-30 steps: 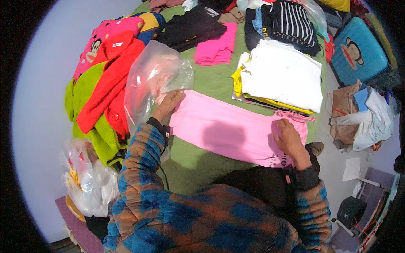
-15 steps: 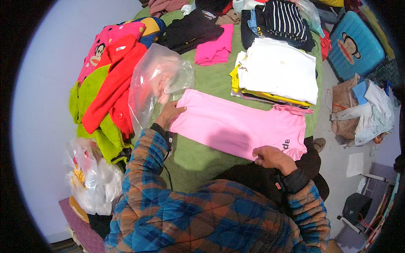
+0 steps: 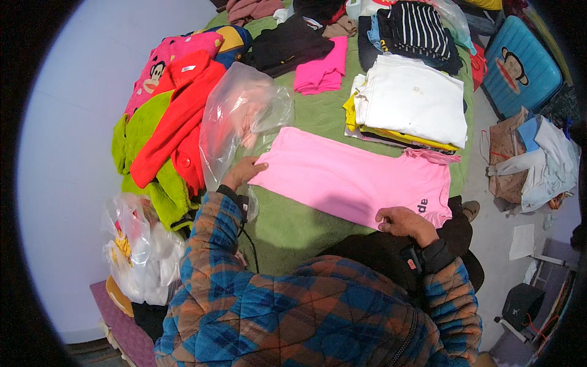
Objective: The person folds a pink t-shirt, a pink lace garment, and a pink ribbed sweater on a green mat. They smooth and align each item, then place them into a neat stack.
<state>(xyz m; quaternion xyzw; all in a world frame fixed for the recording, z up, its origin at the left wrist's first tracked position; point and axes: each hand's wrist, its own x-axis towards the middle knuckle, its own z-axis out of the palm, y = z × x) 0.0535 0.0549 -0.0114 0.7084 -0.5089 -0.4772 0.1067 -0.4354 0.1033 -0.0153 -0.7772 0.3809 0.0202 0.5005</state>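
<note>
A light pink T-shirt (image 3: pixel 342 174), folded into a long strip with dark lettering near its right end, lies across the green bedspread (image 3: pixel 278 235) in front of me. My left hand (image 3: pixel 243 172) pinches the near corner at its left end. Along its near edge, close to the lettering, my right hand (image 3: pixel 405 224) is closed with curled fingers on the fabric. Beyond my left hand sits a clear plastic bag (image 3: pixel 244 101) with something pale pink inside. Just past the T-shirt's right part is a stack of folded clothes topped by a white garment (image 3: pixel 409 95).
Red (image 3: pixel 183 122) and lime-green garments (image 3: pixel 143 125) are heaped at the left, above a filled plastic bag (image 3: pixel 143 257). Farther back lie a bright pink folded piece (image 3: pixel 321 67), black clothes (image 3: pixel 284 46) and a striped pile (image 3: pixel 419 30). A blue suitcase (image 3: pixel 520 67) stands at right.
The whole scene has shifted slightly rightward in the picture. Both hands keep nearly the same places on the T-shirt, which stays folded in a strip.
</note>
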